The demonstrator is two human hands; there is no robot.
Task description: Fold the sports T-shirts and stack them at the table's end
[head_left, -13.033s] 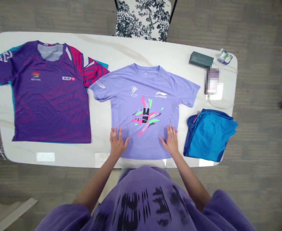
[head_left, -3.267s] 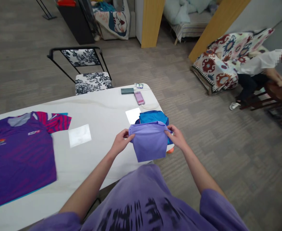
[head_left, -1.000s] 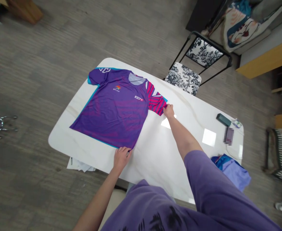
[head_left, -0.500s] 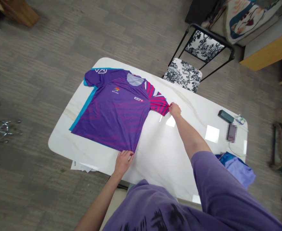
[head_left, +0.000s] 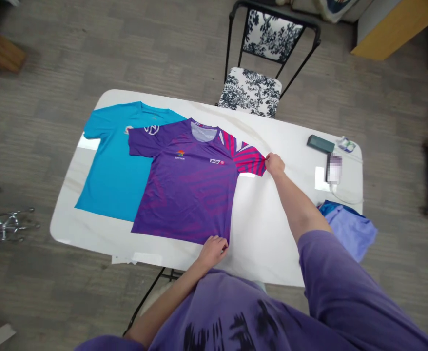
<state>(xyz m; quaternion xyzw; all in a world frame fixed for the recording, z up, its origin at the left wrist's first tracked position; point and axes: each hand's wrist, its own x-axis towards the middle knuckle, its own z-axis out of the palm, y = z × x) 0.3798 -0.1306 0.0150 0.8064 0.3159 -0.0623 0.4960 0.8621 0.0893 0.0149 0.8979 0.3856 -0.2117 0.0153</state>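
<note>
A purple T-shirt [head_left: 184,195] with one pink-striped sleeve lies spread face up on the white table, its collar toward the far edge. Part of it overlaps a blue T-shirt [head_left: 107,165] lying flat to its left. My right hand [head_left: 274,165] pinches the cuff of the striped sleeve. Down at the near hem corner, my left hand [head_left: 213,251] has its fingers closed on the purple fabric.
On the white table [head_left: 272,234], a dark green box [head_left: 321,144] and a phone [head_left: 333,168] with a cable lie at the right. Folded lavender and blue clothing [head_left: 349,229] hangs over the right near edge. A patterned chair [head_left: 252,90] stands beyond the far edge.
Both hands have drawn the purple T-shirt to the right across the blue one, so much more of the blue T-shirt shows. The camera view has shifted too.
</note>
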